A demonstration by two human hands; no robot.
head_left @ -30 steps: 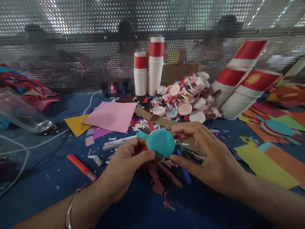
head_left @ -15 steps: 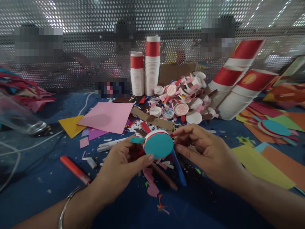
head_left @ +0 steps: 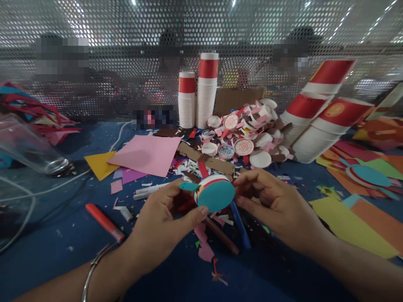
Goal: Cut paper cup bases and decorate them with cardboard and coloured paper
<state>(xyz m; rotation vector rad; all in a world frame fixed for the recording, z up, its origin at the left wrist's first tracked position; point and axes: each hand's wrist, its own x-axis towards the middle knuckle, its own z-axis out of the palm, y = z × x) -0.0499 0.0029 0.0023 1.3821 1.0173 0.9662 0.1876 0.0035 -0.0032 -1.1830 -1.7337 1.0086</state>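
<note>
A round teal paper piece [head_left: 216,196] with a white and red rim and a teal tab on its left is held up over the blue table. My left hand [head_left: 166,216] grips its left and lower side, thumb on the teal face. At its right edge, my right hand [head_left: 270,201] has thumb and fingers curled close together near a small red strip; whether they pinch it is hard to see. Behind the piece, a red strip [head_left: 203,169] sticks up. A blue marker [head_left: 241,226] and a brown marker [head_left: 223,235] lie beneath.
Stacked paper cups [head_left: 206,100] stand behind a heap of cut cup bottoms [head_left: 244,147], and more cups [head_left: 310,121] lean at right. Coloured sheets [head_left: 352,226] lie right; pink paper [head_left: 146,154], a red marker [head_left: 105,222] and a clear container [head_left: 37,147] lie left. People sit behind the mesh.
The view has shifted slightly, so most things appear a little further right. The teal piece is tilted a bit more and shows more of its rim; my left hand still holds it.
</note>
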